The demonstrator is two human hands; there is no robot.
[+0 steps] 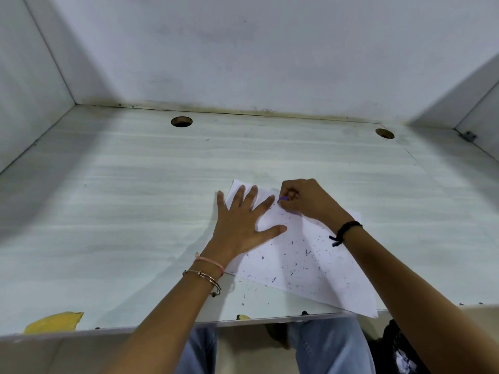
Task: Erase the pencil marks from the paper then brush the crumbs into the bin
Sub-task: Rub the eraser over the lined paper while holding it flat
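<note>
A white sheet of paper (305,255) lies angled on the desk, its near corner hanging over the front edge. Several dark eraser crumbs (302,255) are scattered over it and on the desk just in front. My left hand (243,225) presses flat on the paper's left part, fingers spread. My right hand (305,198) pinches a small purple eraser (283,198) with its tip on the paper's far part, close to my left fingertips. No bin is in view.
The pale desk (135,211) is boxed in by white panels at the back and both sides. Two round cable holes (181,121) (384,133) sit near the back. A yellow scrap (54,322) lies at the front left edge. A dark bag (397,349) sits below right.
</note>
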